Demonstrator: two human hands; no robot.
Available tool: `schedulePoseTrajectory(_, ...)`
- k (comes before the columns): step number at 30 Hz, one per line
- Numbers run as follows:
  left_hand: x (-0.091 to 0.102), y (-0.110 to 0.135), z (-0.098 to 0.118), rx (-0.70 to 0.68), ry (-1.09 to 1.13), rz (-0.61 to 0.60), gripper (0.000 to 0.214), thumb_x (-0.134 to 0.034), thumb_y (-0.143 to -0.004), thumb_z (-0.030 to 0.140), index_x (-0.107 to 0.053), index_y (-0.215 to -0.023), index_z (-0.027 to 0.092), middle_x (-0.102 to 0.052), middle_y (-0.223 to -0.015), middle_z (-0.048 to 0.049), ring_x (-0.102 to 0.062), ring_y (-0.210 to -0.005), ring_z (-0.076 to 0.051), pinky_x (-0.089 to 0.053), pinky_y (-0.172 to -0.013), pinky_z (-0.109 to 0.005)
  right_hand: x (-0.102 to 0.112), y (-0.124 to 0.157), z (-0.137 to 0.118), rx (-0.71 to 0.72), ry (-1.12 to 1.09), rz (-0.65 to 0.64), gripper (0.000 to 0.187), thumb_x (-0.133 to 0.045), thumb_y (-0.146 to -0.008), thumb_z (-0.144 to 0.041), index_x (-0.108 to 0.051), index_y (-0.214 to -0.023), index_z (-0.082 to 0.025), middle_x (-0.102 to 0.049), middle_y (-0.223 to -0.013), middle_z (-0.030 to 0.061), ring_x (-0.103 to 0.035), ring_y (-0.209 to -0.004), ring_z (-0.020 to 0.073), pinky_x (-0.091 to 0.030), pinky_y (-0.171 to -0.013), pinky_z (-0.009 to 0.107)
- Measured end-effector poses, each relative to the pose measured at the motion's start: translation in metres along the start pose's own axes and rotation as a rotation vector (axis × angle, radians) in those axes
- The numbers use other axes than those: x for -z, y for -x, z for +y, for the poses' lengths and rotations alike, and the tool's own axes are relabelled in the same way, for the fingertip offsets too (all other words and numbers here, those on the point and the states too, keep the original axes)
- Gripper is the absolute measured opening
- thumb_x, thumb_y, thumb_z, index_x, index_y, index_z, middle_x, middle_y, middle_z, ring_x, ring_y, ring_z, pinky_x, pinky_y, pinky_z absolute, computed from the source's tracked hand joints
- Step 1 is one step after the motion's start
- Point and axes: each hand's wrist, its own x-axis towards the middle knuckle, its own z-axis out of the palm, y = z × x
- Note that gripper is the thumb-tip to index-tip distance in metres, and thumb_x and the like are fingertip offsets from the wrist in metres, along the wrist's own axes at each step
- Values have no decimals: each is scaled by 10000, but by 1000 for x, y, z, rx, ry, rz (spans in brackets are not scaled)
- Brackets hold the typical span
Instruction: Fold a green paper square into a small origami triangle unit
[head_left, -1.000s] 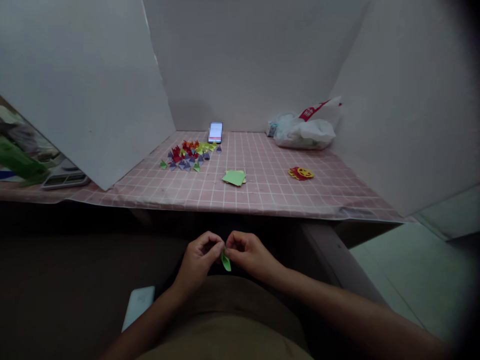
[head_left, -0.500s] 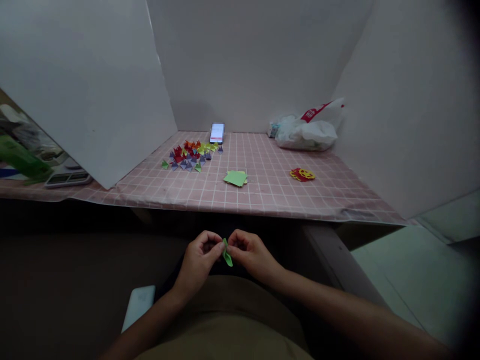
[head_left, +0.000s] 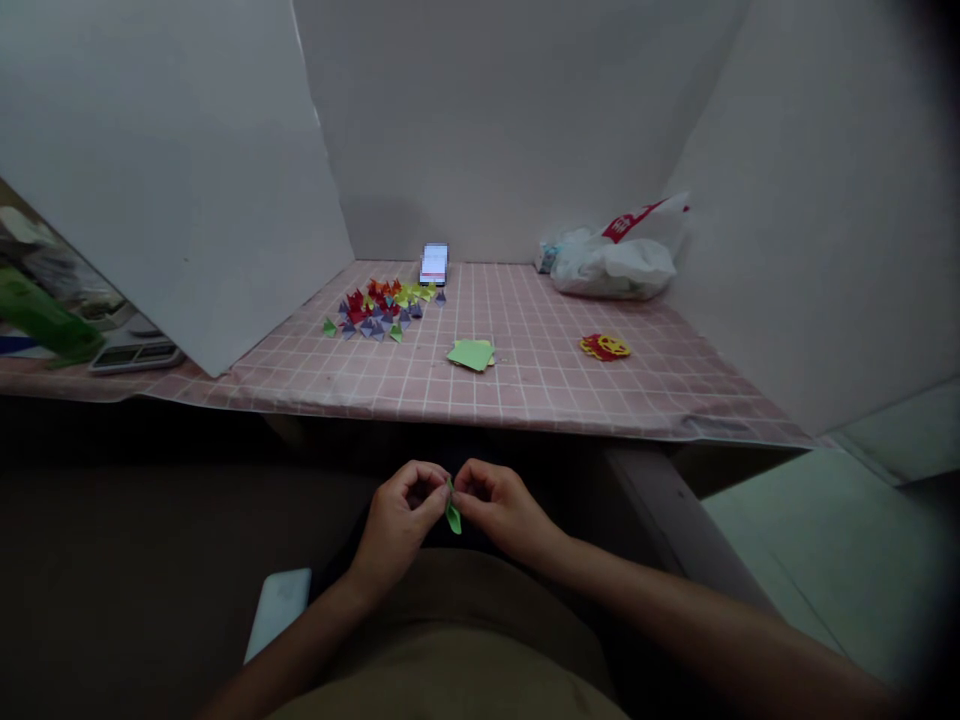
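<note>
A small folded piece of green paper (head_left: 454, 518) is pinched between both hands, low in front of my body and below the table edge. My left hand (head_left: 401, 515) grips it from the left with thumb and fingertips. From the right, my right hand (head_left: 499, 505) pinches the same paper, its thumb almost touching the left one. Fingertips hide the upper part of the paper. On the table beyond lies a stack of square paper sheets (head_left: 471, 355), green on top. To its left stand several small folded paper figures (head_left: 375, 315) in purple, red, orange, yellow and green.
A lit phone (head_left: 434, 265) leans at the back of the pink checked table (head_left: 525, 390). Right of the sheets lie red and yellow cut-out pieces (head_left: 604, 347), with a white plastic bag (head_left: 615, 265) behind. White panels enclose the sides. A pale flat object (head_left: 277, 610) rests by my left forearm.
The green paper has turned slightly between my fingertips, and less of it shows. Both hands stay in almost the same place.
</note>
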Motion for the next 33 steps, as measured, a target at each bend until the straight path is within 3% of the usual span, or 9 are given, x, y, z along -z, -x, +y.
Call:
schedulePoseTrajectory(7, 1, 0, 1, 57, 14, -22, 139, -660, -780, 274, -657, -870, 168, -672, -810, -34, -616, -740, -177, -488, -666, -274, 2, 0, 0, 9, 73, -49, 95, -584, -749, -154, -546, -664, -171, -490, -605, -46, -418, -570, 97, -314, -542, 223)
schedulePoseTrajectory(10, 3, -1, 3, 72, -32, -51, 121, -646, -792, 274, -683, -838, 168, -680, -790, -35, -610, -730, -178, -474, -662, -272, 3, 0, 1, 16, 110, -51, 107, -584, -751, -140, -541, -658, -172, -483, -601, -50, -415, -570, 94, -311, -540, 218)
schedulePoseTrajectory(18, 8, -1, 5, -167, -181, -43, 102, -600, -847, 205, -655, -764, 186, -612, -816, -20, -581, -768, -166, -445, -690, -265, 4, -3, 3, 23, 115, -51, 95, -592, -743, -158, -545, -662, -176, -468, -588, -55, -406, -559, 95, -308, -535, 227)
schedulePoseTrajectory(22, 8, 0, 3, -181, -238, -48, 119, -579, -869, 206, -637, -767, 185, -586, -765, -5, -562, -703, -150, -426, -635, -249, 5, -4, 1, -6, 67, -57, 56, -594, -721, -145, -555, -693, -173, -491, -606, -48, -429, -573, 99, -316, -535, 228)
schedulePoseTrajectory(28, 7, 1, 0, -289, -360, 33, 113, -573, -877, 204, -619, -775, 191, -589, -769, -1, -557, -681, -140, -415, -612, -237, 6, -5, -1, -171, -178, -119, 133, -626, -725, -199, -517, -800, -183, -518, -593, -61, -466, -503, 90, -361, -502, 225)
schedulePoseTrajectory(33, 8, -1, -6, -236, -372, 228, 81, -584, -867, 240, -609, -802, 198, -610, -761, -4, -589, -674, -154, -453, -630, -250, 4, -4, 2, -104, -132, -47, 225, -606, -830, -386, -501, -840, -187, -537, -634, -43, -496, -529, 106, -388, -493, 232)
